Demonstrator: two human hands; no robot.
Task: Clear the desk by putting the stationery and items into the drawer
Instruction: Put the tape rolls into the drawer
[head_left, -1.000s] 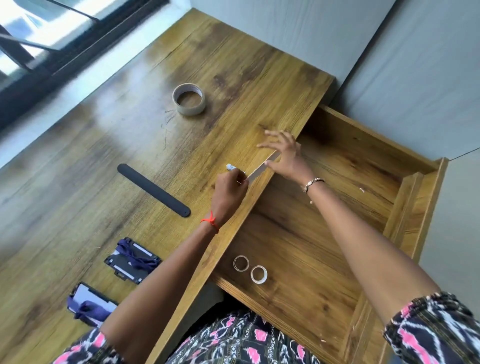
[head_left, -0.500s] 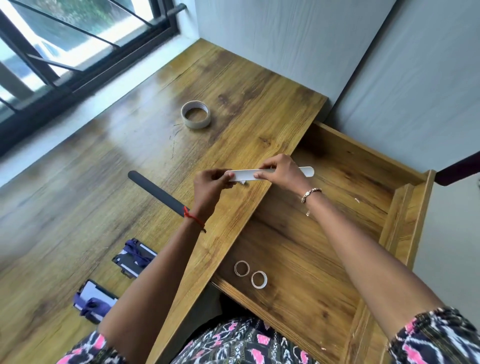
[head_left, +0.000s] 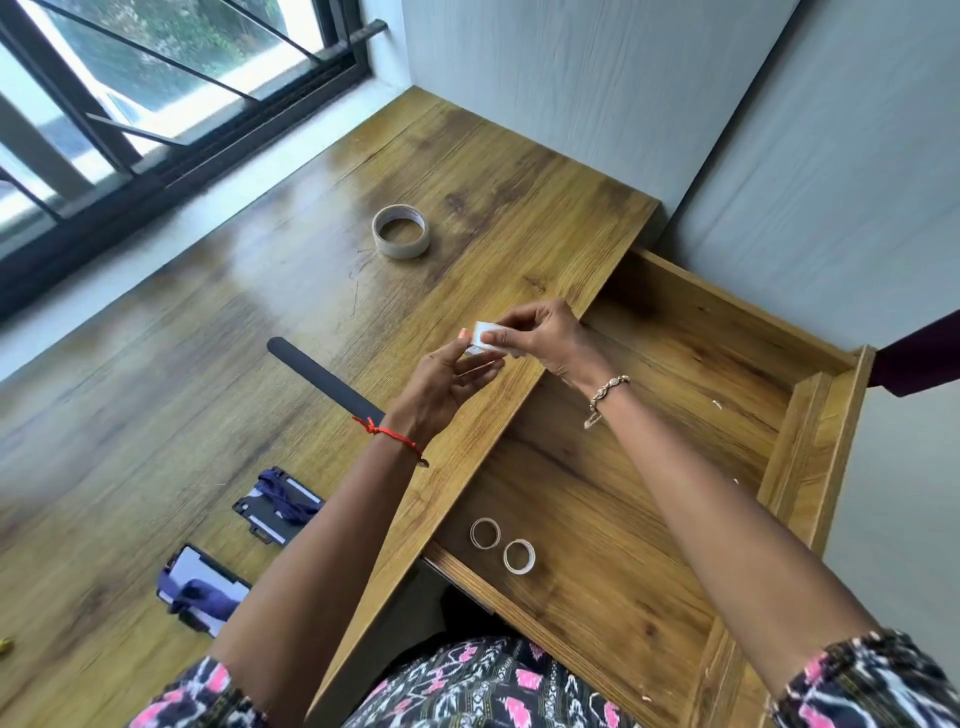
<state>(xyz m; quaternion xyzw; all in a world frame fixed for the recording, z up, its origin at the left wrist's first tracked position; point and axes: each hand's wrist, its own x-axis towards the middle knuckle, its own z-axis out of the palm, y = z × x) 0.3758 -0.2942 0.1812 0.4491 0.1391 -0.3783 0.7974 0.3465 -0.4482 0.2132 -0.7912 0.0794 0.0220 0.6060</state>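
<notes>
Left of the drawer (head_left: 810, 415), on the desk (head_left: 156, 415), lie a card holder (head_left: 202, 587), a second holder (head_left: 278, 506), a black strip (head_left: 322, 379) and a tape roll (head_left: 401, 231). Above the drawer's left edge, the left hand (head_left: 447, 389), fingers loose, touches its thumb to a white roll (head_left: 487, 334) pinched by the right hand (head_left: 545, 338). Two rings (head_left: 485, 533) lie in the drawer's near corner.

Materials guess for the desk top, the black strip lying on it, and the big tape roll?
Desk top: wood-grain board, probably laminate or veneer. The finish is semi-gloss, with bright glare across it.
Black strip: matte, flat and thin with a rounded end. It could be plastic, rubber or coated metal; I can't tell which.
Tape roll: dull beige, paper-like tape on a cardboard-looking core, likely masking tape.
</notes>
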